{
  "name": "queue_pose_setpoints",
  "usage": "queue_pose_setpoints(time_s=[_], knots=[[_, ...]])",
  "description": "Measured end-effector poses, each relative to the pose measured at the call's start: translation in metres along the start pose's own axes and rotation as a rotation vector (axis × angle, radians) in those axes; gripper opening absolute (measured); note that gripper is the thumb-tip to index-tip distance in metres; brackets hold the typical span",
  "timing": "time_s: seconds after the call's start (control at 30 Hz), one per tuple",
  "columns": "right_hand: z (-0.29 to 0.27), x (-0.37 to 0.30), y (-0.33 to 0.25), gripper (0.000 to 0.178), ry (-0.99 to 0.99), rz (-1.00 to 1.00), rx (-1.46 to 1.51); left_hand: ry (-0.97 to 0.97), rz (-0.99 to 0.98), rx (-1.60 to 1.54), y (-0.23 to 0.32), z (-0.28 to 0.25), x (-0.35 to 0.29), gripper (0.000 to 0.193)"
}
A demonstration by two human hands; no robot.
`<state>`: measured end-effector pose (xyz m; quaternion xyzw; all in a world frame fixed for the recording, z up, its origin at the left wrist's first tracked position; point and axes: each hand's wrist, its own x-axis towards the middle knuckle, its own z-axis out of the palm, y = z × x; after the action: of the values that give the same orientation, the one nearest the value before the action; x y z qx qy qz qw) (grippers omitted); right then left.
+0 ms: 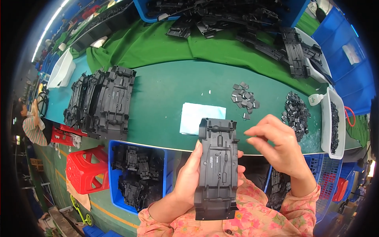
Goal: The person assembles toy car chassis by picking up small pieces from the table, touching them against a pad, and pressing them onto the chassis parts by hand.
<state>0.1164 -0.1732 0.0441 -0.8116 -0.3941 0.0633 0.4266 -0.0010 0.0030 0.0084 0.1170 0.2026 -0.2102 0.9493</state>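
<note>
Beside black panel (218,170) in left hand (189,173), right hand (278,146) in loose pinch.

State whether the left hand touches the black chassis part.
Touching: the head view shows the left hand wrapped behind the black chassis part, thumb along its edge.

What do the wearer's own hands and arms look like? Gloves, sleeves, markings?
Left hand and right hand: bare, no gloves, rings or watch visible. Left sleeve and right sleeve: peach-orange fabric, pink flower print with some green.
</note>
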Motion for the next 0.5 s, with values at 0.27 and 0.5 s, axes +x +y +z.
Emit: queue_pose_setpoints(time_s=[0.27, 0.5], knots=[[0.010, -0.001, 0.005, 0.014, -0.038, -0.039, 0.010, 0.000, -0.027, -0.062, -0.002, -0.002, 0.001, 0.075], [0.014, 0.000, 0.005, 0.010, -0.059, -0.100, 0.012, -0.045, -0.040, -0.042, -0.004, -0.007, 0.002, 0.070]])
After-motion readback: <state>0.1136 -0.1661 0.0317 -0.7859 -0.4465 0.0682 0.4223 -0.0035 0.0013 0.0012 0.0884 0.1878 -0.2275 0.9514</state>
